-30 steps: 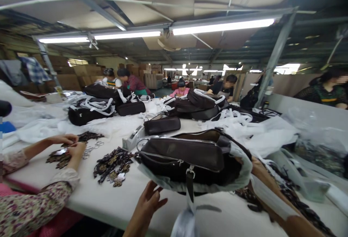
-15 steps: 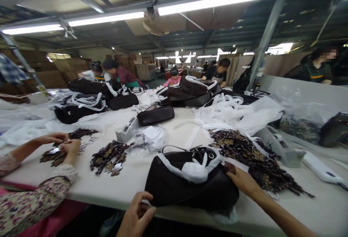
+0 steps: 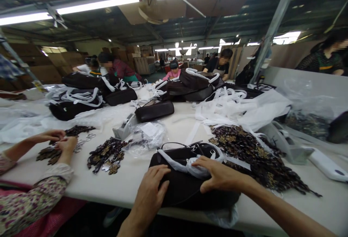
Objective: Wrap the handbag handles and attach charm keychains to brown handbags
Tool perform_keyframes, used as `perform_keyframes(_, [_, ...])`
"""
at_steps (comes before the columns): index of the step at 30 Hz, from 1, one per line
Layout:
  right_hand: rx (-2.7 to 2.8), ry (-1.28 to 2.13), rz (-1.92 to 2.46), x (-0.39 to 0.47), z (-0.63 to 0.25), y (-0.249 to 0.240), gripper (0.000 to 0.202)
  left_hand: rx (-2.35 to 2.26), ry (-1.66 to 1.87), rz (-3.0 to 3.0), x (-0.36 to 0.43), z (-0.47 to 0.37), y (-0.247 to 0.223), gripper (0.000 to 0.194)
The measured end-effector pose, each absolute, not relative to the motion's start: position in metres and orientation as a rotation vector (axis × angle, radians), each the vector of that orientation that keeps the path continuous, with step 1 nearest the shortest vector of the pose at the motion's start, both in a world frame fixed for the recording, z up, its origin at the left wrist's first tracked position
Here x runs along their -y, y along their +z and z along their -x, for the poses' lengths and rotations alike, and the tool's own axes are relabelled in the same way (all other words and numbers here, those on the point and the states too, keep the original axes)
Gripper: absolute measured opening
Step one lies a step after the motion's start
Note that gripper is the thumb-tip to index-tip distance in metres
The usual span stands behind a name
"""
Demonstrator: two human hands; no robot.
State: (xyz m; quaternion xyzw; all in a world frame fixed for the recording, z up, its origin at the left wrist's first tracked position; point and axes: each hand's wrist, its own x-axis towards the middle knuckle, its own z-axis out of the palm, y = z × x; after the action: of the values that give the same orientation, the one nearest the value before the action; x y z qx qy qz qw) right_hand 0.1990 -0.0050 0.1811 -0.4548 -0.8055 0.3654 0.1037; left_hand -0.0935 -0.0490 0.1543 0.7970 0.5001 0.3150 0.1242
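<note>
A black bag (image 3: 187, 193) lies at the table's front edge, with a strap wrapped in white material (image 3: 174, 162) looped over its top. My left hand (image 3: 153, 189) rests on the bag's left side, fingers bent and thumb apart. Over the wrapped strap and upper front of the bag is my right hand (image 3: 217, 175), its thumb and fingers spread. Clear plastic (image 3: 224, 217) hangs below the bag's lower right.
Dark bead-like pieces (image 3: 252, 157) are heaped on the right, beside a white device (image 3: 327, 164). A smaller pile (image 3: 107, 155) lies left. A co-worker's hands (image 3: 61, 141) handle pieces at far left. More bags (image 3: 187, 86) stand behind.
My right hand has moved left from the bag's right end onto its wrapped strap. My left hand has moved up and right onto the bag. The view has shifted slightly.
</note>
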Motion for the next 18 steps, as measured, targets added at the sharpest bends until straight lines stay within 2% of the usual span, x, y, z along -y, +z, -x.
perform_keyframes(5, [2.236, 1.137, 1.493, -0.007, -0.200, 0.182, 0.071, -1.291, 0.530, -2.541, 0.011, 0.063, 0.157, 0.053])
perform_keyframes(7, [2.221, 1.040, 1.587, -0.008, -0.192, 0.177, 0.074, -1.243, 0.343, -2.589, -0.002, 0.055, 0.154, 0.048])
perform_keyframes(10, [2.287, 0.857, 1.571, -0.011, -0.180, 0.170, 0.069, -1.235, 0.161, -2.631, -0.011, 0.050, 0.147, 0.032])
perform_keyframes(14, [1.959, 0.948, 1.545, -0.032, -0.199, 0.177, 0.046, -1.236, 0.205, -2.621, -0.006, 0.054, 0.136, 0.021])
perform_keyframes(18, [1.150, 1.309, 1.392, -0.067, -0.248, 0.192, 0.030, -1.119, 0.328, -2.487, 0.007, 0.065, 0.136, 0.032])
